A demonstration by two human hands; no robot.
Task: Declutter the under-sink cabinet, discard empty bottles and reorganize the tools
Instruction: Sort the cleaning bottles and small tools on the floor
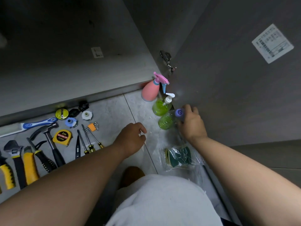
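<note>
The right hand [192,123] gripped the purple-capped green bottle [167,121] on the floor tiles [114,108], beside the pump bottle [161,106]; the left hand [132,139] hovered loosely curled, holding nothing; tools [48,141] lay left.

At the upper middle of my view I see a pink spray bottle [149,91] with a pink and light-blue trigger head. Just below it stands a clear green pump bottle [160,106] with a white pump, then a green-filled clear bottle [167,122] with a purple cap. At lower right, a clear bag of dark green and yellow sponges [178,157]. On the left: a yellow tape measure [62,136] with a black face, a yellow-and-black tape roll [61,113], a blue-and-white handle [39,123], an orange hex key holder [91,127], and yellow-and-black pliers grips [29,167]. The floor tiles [112,115] are mottled grey.
</note>
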